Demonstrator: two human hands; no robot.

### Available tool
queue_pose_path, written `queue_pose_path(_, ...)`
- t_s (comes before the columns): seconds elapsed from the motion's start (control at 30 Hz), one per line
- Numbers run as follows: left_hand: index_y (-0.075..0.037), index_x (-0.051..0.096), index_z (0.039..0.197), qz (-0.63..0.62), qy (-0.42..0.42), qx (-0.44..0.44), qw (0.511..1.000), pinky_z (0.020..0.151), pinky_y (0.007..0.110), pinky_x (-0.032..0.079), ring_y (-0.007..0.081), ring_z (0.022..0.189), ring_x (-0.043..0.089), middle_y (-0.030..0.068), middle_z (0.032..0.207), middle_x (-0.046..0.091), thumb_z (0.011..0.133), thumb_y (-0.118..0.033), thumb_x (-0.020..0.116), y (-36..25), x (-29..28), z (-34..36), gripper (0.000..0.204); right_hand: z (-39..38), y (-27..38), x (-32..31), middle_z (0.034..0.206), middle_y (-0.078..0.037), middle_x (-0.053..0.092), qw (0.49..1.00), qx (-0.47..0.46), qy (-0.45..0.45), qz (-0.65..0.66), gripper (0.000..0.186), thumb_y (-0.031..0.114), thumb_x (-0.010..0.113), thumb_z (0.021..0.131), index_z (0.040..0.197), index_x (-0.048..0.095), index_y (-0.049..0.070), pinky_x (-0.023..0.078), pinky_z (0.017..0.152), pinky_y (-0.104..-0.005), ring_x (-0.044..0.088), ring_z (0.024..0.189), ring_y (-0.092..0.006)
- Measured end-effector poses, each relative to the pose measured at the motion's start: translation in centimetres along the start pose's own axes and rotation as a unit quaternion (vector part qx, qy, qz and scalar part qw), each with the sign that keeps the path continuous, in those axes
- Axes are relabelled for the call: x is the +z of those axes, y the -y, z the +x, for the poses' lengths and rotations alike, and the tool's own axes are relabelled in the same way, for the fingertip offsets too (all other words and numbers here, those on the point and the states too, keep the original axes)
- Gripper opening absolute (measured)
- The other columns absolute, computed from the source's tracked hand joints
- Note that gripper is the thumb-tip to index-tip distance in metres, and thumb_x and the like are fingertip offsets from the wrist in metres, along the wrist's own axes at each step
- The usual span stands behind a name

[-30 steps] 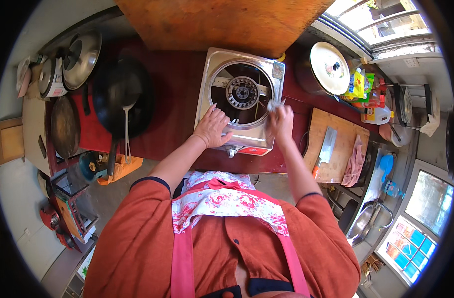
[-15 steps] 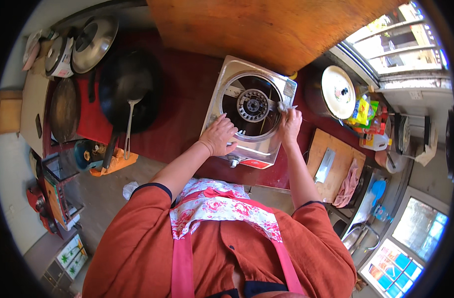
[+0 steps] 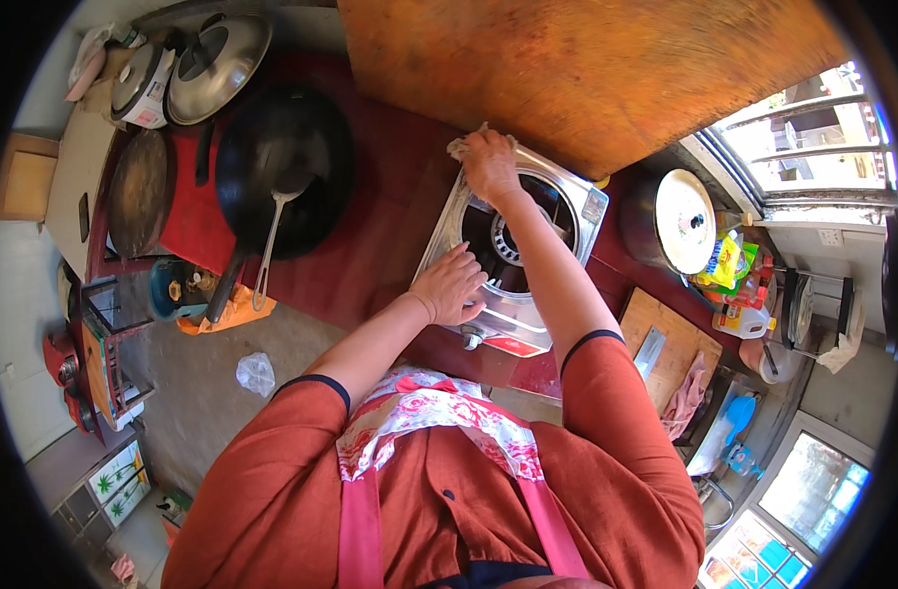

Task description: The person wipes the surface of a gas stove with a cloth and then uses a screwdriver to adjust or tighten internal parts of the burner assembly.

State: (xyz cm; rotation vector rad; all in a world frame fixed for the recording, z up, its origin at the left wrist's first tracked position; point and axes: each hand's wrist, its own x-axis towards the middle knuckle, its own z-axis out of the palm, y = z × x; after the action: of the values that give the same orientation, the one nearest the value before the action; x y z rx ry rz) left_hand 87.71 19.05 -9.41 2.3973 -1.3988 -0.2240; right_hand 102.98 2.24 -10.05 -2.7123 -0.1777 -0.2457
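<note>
A silver single-burner gas stove point(image 3: 591, 211) stands on the dark red counter. Its round burner point(image 3: 506, 243) is partly covered by my right forearm. At the stove's far left corner, my right hand point(image 3: 493, 167) presses down on a crumpled, pale cloth point(image 3: 458, 148), gripping it with closed fingers. My left hand point(image 3: 451, 289) rests on the near left part of the stove top, its fingers stretched out and holding nothing. Below that hand a control knob point(image 3: 472, 340) shows on the stove's front.
Left of the stove sits a black wok point(image 3: 282, 137) with a metal ladle point(image 3: 269, 240) in it. On the right are a lidded pot point(image 3: 685, 221), bottles and packets, and a cutting board point(image 3: 689, 346) with a cleaver point(image 3: 649, 351). A wooden panel point(image 3: 586, 79) rises behind.
My right hand has moved with the cloth from the stove's right side, across the burner, to its far left corner. My left hand stays at the near left edge.
</note>
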Motion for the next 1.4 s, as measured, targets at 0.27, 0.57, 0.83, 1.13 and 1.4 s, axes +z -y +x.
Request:
queue_pose_path(0.27, -0.006, 0.063, 0.111, -0.057, -0.018, 0.018, 0.998, 0.12, 0.045, 0.017, 0.0287, 0.122, 0.048, 0.0112, 0.11, 0.061, 0.081, -0.043, 0.062, 0.0, 0.1, 0.4, 0.048, -6.5, -13.2, -3.6, 0.111, -0.025, 0.057, 0.995, 0.058, -0.044, -0.07, 0.026, 0.016, 0.057, 0.089, 0.112, 0.059, 0.005, 0.042, 0.091, -0.0517, 0.052, 0.106, -0.0423)
queue_pose_path(0.57, -0.004, 0.063, 0.116, -0.042, -0.032, 0.029, 0.998, 0.12, 0.045, 0.018, 0.03, 0.123, 0.048, 0.0123, 0.112, 0.06, 0.081, -0.042, 0.061, 0.1, 0.7, 0.2, 0.051, -2.1, -8.5, 0.7, 0.101, -0.025, 0.06, 0.951, 0.082, -0.249, -0.164, 0.028, 0.022, 0.064, 0.083, 0.105, 0.06, 0.005, 0.043, 0.084, -0.0537, 0.056, 0.098, -0.0416)
queue_pose_path(0.83, -0.005, 0.058, 0.127, -0.067, 0.021, -0.007, 0.998, 0.115, 0.042, 0.028, 0.0274, 0.128, 0.046, 0.0129, 0.128, 0.056, 0.085, -0.047, 0.054, 0.5, 0.8, -0.5, 0.06, -9.1, 7.2, -0.6, 0.111, -0.021, 0.058, 0.98, -0.142, 0.113, 0.081, 0.02, 0.011, 0.059, 0.08, 0.099, 0.061, 0.005, 0.045, 0.093, -0.0491, 0.055, 0.105, -0.0397)
queue_pose_path(1.13, -0.001, 0.063, 0.119, -0.026, 0.0, 0.01, 1.0, 0.121, 0.043, 0.018, 0.0301, 0.128, 0.045, 0.0134, 0.12, 0.06, 0.086, -0.046, 0.054, 0.2, 0.0, -0.2, 0.057, 0.9, -2.2, 0.5, 0.106, -0.024, 0.059, 0.995, 0.044, -0.085, -0.014, 0.024, 0.022, 0.059, 0.089, 0.104, 0.06, 0.003, 0.043, 0.091, -0.052, 0.054, 0.102, -0.0421)
queue_pose_path(1.4, -0.004, 0.058, 0.123, -0.097, 0.076, -0.026, 0.992, 0.112, 0.042, 0.032, 0.0286, 0.123, 0.051, 0.0131, 0.123, 0.061, 0.085, -0.045, 0.056, 0.2, 0.5, -0.5, 0.056, -9.8, 8.2, 1.5, 0.11, -0.018, 0.059, 0.997, -0.068, 0.024, 0.027, 0.024, 0.022, 0.058, 0.089, 0.106, 0.061, 0.005, 0.043, 0.092, -0.0493, 0.055, 0.105, -0.0387)
